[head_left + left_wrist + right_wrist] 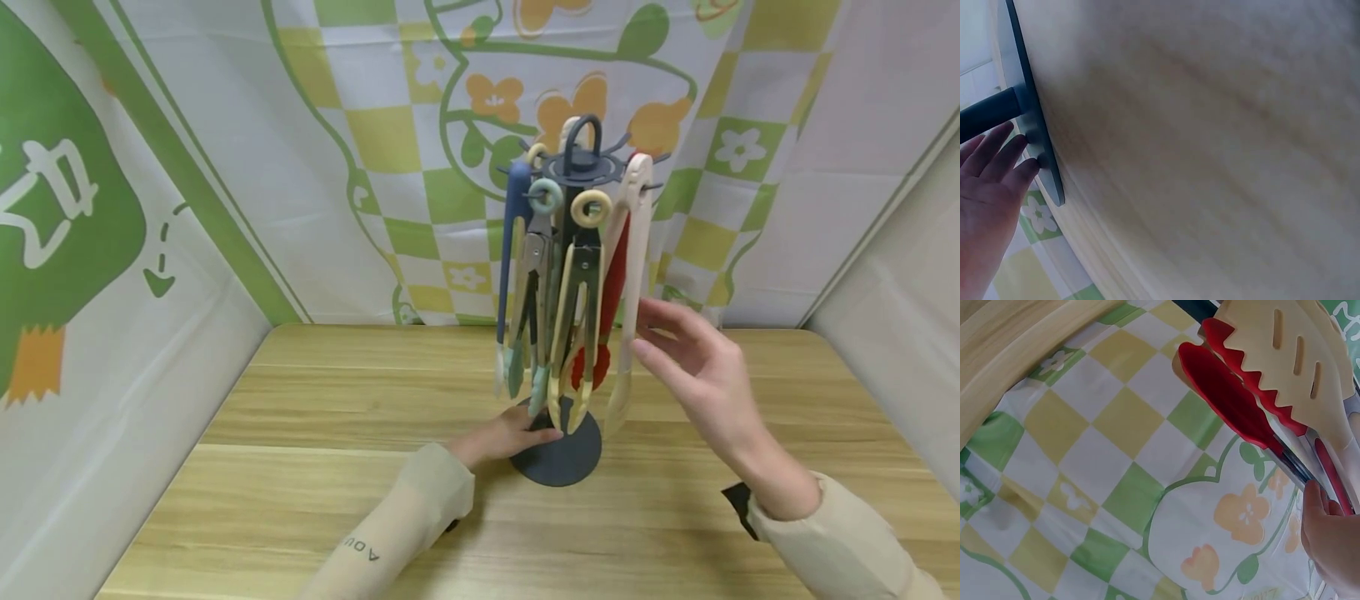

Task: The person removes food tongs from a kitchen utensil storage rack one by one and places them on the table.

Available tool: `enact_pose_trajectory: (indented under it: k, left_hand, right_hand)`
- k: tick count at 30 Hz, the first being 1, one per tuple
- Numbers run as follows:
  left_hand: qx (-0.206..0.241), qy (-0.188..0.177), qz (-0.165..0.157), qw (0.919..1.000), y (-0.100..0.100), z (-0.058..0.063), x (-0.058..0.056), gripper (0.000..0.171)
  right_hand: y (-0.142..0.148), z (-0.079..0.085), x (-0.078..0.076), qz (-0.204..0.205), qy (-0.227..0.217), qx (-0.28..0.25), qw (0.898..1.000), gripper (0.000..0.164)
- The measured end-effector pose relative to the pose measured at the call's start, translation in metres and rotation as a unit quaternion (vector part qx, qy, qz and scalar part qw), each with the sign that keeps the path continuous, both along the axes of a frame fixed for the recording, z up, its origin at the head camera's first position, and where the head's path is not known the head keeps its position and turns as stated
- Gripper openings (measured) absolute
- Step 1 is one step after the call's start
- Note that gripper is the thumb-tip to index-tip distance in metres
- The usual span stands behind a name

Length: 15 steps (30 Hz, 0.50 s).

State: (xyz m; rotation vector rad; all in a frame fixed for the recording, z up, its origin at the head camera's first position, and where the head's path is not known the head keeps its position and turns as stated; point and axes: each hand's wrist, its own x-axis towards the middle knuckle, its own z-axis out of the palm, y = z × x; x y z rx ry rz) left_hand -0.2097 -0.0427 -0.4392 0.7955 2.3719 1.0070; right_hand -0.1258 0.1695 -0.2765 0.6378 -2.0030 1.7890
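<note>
A dark grey utensil stand has a round base, an upright pole and a ring of hooks at its top. My left hand rests on the base beside the pole, fingers mostly straight. My right hand pinches one arm of the white tongs, thumb in front and fingers behind. Those tongs have a slotted cream head and hang at the stand's right. Close behind them are red tongs. Cream-ringed tongs and teal-tipped tongs hang in front.
A blue-handled utensil hangs on the stand's left side. The stand is on a wooden table. Behind it hangs a checked, flower-printed cloth, with white printed walls at the sides.
</note>
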Motion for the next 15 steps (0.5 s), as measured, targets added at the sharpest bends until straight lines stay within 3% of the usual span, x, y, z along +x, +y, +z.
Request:
enact_pose_trajectory:
  k: [5,15]
  left_hand:
    - [-0.004,0.011,-0.005,0.9999,0.0015,-0.0025,-0.0008,0.062]
    - [-0.013,0.048,-0.006,0.9987,0.0021,-0.0024,0.0004,0.056]
  right_hand:
    - [-0.0025,-0.0007,-0.0012,0.022,-0.019,-0.013,0.999,0.036]
    - [-0.0042,-0.0035,-0.004,0.037,-0.007,-0.037,0.999,0.032]
